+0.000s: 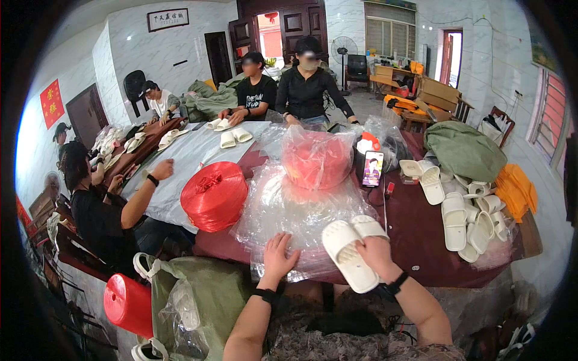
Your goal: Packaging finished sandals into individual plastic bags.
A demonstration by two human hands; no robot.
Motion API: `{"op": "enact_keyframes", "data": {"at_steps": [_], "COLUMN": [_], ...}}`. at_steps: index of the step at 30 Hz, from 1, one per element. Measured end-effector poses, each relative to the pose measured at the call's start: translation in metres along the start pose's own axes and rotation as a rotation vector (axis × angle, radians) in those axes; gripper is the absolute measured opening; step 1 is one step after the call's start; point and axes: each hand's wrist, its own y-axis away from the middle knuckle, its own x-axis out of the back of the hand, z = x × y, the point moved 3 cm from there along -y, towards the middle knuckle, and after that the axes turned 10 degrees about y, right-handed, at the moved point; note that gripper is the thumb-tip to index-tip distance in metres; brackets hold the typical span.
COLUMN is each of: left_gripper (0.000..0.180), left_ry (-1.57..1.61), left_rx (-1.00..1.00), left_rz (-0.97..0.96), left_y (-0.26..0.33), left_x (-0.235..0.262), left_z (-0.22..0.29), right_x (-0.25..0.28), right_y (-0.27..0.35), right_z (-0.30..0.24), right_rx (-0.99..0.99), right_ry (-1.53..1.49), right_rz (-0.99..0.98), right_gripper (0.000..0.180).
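My right hand [376, 255] is closed round a pair of white slide sandals [343, 246], lifted over the table's near edge. The two sandals lie side by side, partly overlapping, soles inside facing up. Flat on a stack of clear plastic bags [283, 210] rests my left hand [279, 256], its fingers stretched out and holding nothing. A red roll of twine [304, 159], wrapped in clear plastic, stands on the far part of the stack. Another red twine roll [214, 196] sits to the left of the bags.
A phone [372, 168] stands upright behind the bags. More white sandals [475, 222] are piled at the right beside a green sack [466, 147]. Left of my legs are a green sack [211, 301] and a red roll [128, 305]. Several people sit around the table.
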Motion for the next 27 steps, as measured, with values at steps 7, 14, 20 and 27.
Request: {"op": "enact_keyframes", "data": {"at_steps": [7, 14, 20, 27], "left_gripper": [0.102, 0.092, 0.039, 0.033], "left_ry": [-0.565, -0.382, -0.128, -0.189], "left_rx": [0.076, -0.186, -0.085, -0.044], "left_rz": [-0.405, -0.485, -0.403, -0.527], "left_y": [-0.036, -0.053, -0.04, -0.01], "left_x": [0.022, -0.008, -0.013, -0.019], "left_z": [0.077, 0.04, 0.026, 0.12], "right_x": [0.004, -0.011, -0.004, -0.006], "right_y": [0.061, 0.068, 0.071, 0.072], "right_z": [0.077, 0.079, 0.071, 0.076], "right_rx": [-0.21, -0.218, -0.224, -0.229], "right_ry": [0.115, 0.087, 0.105, 0.099], "right_rz": [0.128, 0.231, 0.255, 0.256], "right_gripper": [0.037, 0.035, 0.034, 0.033]}}
